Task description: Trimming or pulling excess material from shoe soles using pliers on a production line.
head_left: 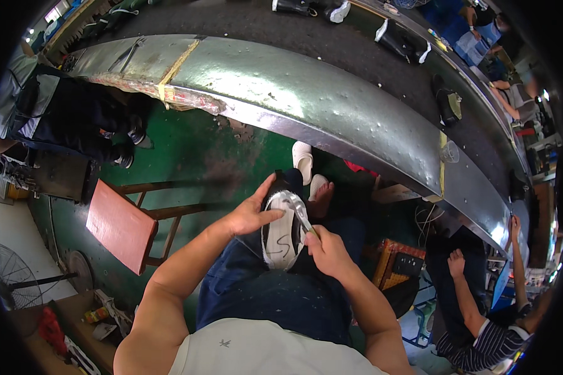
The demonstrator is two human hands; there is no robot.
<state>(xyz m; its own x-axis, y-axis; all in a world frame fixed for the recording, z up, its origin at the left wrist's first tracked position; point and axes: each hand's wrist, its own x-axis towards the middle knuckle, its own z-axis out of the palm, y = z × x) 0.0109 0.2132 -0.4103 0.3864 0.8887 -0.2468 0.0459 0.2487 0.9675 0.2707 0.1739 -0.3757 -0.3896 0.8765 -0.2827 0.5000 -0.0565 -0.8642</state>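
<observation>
A dark shoe [279, 240] lies upside down on my lap, its pale bottom facing up with a dark curved mark on it. Around its edge runs a whitish rim. My left hand [253, 212] grips the shoe along its left side near the far end, the thumb lying over the bottom. In my right hand [326, 247] is a shiny metal hand tool [299, 209], whose head rests at or just over the far right edge of the shoe. The tool's exact kind is hard to make out.
Ahead runs a metal-edged conveyor [306, 81] carrying several dark shoes [447, 103]. A wooden stool [122, 225] with a pinkish seat stands left on the green floor. A fan [19, 278] and a box [100, 340] are lower left. People work at left and right [481, 325].
</observation>
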